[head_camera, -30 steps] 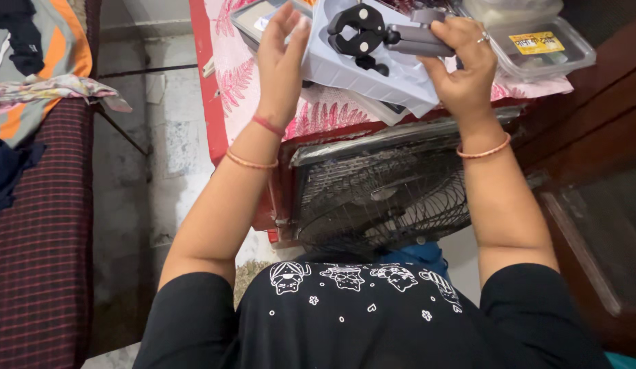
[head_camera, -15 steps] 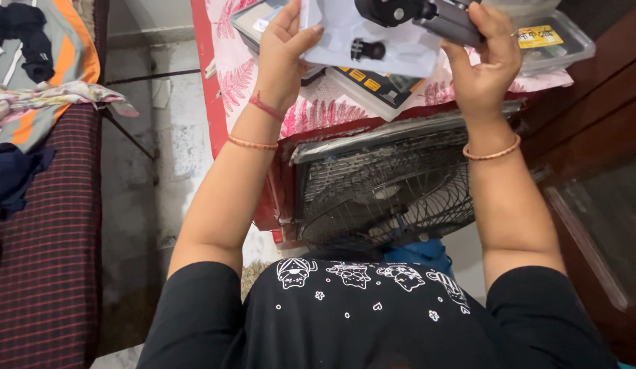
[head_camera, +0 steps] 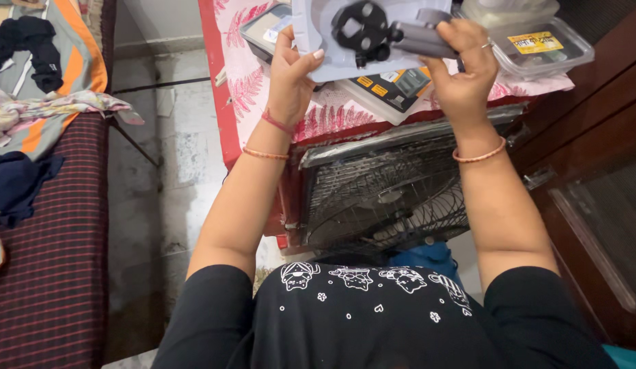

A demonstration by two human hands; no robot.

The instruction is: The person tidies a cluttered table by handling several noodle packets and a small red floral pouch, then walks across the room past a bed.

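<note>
Biggest thing under both grips is the table (head_camera: 225, 102), covered in a pink fern-print cloth, with a black fan (head_camera: 383, 195) leaning against its front just below the wrists. To the right of the right hand sits a clear lidded tub (head_camera: 547, 48), and directly beneath the grips there's a flat box (head_camera: 393, 89) with yellow labels.

Up between the hands is a pale grey tray (head_camera: 318, 48), the moulded packaging kind. The left hand (head_camera: 290, 75) pinches its lower left edge, thumb on top and fingers behind. The right hand (head_camera: 461, 68) is wrapped tight around the grey handle of a clamp (head_camera: 372, 31), whose black round head rests over the middle of the tray, just right of the left thumb.

Progress-wise, I'd say the clamp looks mostly out of its slot but not clear of the tray yet. Tray's not put down either, so both hands are busy.
</note>
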